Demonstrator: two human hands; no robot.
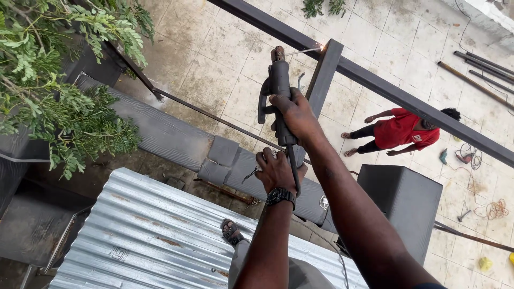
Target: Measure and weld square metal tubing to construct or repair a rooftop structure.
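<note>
My right hand [295, 115] is closed around the handle of a dark welding electrode holder [279, 80], which points upward. Its thin rod [302, 52] reaches right to a bright spark where a dark steel post [323, 80] meets a long diagonal steel beam [385, 88]. Just below, my left hand [274, 171], with a black wristwatch, grips the black cable [294, 170] hanging from the holder. Both arms stretch out from the bottom of the view, high above a tiled yard.
A corrugated metal roof sheet [160, 225] lies under me, with my sandalled foot [231, 232] on it. Leafy branches [53, 80] fill the left. Far below, a person in a red shirt [402, 131] crouches near cables and tools [471, 158]. A black box [407, 198] and metal pipes [482, 69] are at right.
</note>
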